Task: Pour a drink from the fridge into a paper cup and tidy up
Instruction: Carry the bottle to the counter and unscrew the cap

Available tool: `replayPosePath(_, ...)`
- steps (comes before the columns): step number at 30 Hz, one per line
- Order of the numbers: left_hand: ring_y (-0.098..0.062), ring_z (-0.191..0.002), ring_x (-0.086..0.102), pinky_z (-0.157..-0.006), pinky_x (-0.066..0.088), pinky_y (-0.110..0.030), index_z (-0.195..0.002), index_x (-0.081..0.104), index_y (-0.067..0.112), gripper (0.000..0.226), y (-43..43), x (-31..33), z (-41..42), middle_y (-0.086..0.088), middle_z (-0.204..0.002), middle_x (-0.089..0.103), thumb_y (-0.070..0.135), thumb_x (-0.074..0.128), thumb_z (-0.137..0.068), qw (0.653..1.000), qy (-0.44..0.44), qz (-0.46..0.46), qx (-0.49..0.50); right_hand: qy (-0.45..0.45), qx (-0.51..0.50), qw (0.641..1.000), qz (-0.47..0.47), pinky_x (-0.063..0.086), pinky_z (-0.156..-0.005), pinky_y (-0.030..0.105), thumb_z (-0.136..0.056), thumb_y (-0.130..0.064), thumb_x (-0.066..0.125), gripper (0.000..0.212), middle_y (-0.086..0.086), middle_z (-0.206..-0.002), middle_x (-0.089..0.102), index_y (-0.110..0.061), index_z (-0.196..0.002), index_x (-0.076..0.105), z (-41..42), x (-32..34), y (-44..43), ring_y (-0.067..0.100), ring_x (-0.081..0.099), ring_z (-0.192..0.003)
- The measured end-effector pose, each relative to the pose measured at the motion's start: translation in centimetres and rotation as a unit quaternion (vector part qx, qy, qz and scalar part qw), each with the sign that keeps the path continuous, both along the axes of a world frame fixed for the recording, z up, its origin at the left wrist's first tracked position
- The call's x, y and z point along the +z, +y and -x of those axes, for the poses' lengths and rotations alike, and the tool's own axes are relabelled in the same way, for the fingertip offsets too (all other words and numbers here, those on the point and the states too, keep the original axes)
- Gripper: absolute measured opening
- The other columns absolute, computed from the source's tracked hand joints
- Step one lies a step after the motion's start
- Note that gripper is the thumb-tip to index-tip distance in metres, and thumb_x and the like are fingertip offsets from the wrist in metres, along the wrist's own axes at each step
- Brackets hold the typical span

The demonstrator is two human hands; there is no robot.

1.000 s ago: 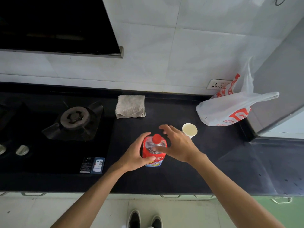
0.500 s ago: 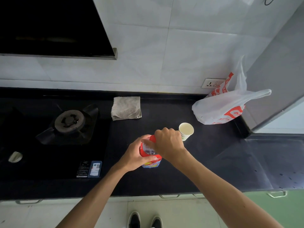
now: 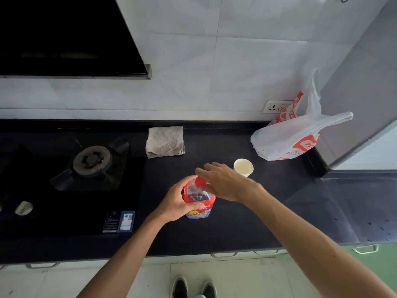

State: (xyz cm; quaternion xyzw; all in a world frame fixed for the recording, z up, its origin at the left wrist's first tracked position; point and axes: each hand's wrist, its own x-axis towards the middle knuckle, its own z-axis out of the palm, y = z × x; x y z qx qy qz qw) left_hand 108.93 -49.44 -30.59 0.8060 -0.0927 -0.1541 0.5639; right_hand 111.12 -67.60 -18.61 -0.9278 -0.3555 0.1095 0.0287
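Note:
A clear plastic drink bottle (image 3: 198, 195) with a red label stands upright on the black counter (image 3: 214, 233). My left hand (image 3: 177, 204) is wrapped around its body from the left. My right hand (image 3: 225, 183) reaches over the top from the right. The red cap (image 3: 200, 181) sits between its thumb and forefinger, and the other fingers are spread. A white paper cup (image 3: 243, 167) stands just behind and to the right of my right hand, its inside pale cream.
A folded grey cloth (image 3: 165, 141) lies behind the bottle near the wall. A white and red plastic bag (image 3: 287, 138) sits at the back right below a wall socket (image 3: 276, 106). A gas burner (image 3: 92, 161) and knob (image 3: 24, 207) are on the left, under a black hood (image 3: 64, 35).
My right hand closed over the cap half a second ago. Its fingers have now spread again, showing the cap. The left hand keeps its hold and the bottle stays in place.

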Motion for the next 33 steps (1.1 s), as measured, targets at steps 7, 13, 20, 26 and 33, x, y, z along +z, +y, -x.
replayPosePath(7, -0.013, -0.119, 0.063, -0.097, 0.056, -0.042, -0.138, 0.049, 0.026, 0.079, 0.0, 0.0, 0.0, 0.007, -0.126, 0.065, 0.035, 0.088, -0.070, 1.000, 0.003, -0.006, 0.003, -0.016, 0.026, 0.999, -0.014, 0.052, -0.069, 0.033, -0.096, -0.042, 0.057, 0.043, 0.005, -0.106, 0.066, -0.013, -0.126, 0.045, -0.1, 0.7, 0.3, 0.025, 0.066, -0.090)
replayPosePath(13, -0.016, -0.116, 0.065, -0.095, 0.057, -0.042, -0.135, 0.050, 0.026, 0.077, 0.1, -0.1, 0.0, 0.006, -0.125, 0.066, 0.041, 0.087, -0.069, 1.000, 0.005, -0.024, 0.001, -0.076, 0.008, 0.996, -0.039, 0.056, -0.077, 0.037, -0.100, -0.039, 0.052, 0.041, 0.007, -0.104, 0.066, -0.012, -0.130, 0.045, 0.3, -0.8, 1.1, 0.026, 0.066, -0.092)
replayPosePath(20, -0.007, -0.111, 0.066, -0.090, 0.058, -0.028, -0.124, 0.055, 0.029, 0.064, 0.0, -0.4, 0.0, 0.009, -0.117, 0.068, 0.031, 0.089, -0.069, 1.000, 0.002, -0.025, 0.013, -0.055, 0.127, 0.990, -0.009, 0.054, -0.079, 0.034, -0.091, -0.018, 0.068, 0.048, 0.005, -0.114, 0.056, -0.017, -0.134, 0.047, -0.7, 0.3, 0.4, 0.019, 0.049, -0.098)
replayPosePath(26, -0.009, -0.113, 0.065, -0.091, 0.057, -0.028, -0.129, 0.054, 0.025, 0.067, 0.0, -0.2, 0.2, 0.007, -0.120, 0.067, 0.024, 0.088, -0.071, 1.000, -0.009, -0.007, 0.006, -0.058, 0.116, 0.991, -0.041, 0.044, -0.069, 0.026, -0.092, -0.025, 0.066, 0.036, 0.002, -0.109, 0.060, -0.017, -0.125, 0.055, -0.7, 0.8, 0.0, 0.018, 0.055, -0.098)
replayPosePath(33, -0.012, -0.119, 0.062, -0.096, 0.057, -0.037, -0.138, 0.047, 0.029, 0.078, 0.2, -0.2, 0.3, 0.009, -0.128, 0.062, 0.033, 0.087, -0.071, 1.000, -0.019, -0.006, -0.003, -0.028, -0.007, 0.996, -0.080, 0.044, -0.065, 0.028, -0.098, -0.034, 0.058, 0.028, 0.006, -0.095, 0.065, -0.008, -0.109, 0.056, 0.1, 0.4, 0.3, 0.019, 0.059, -0.076)
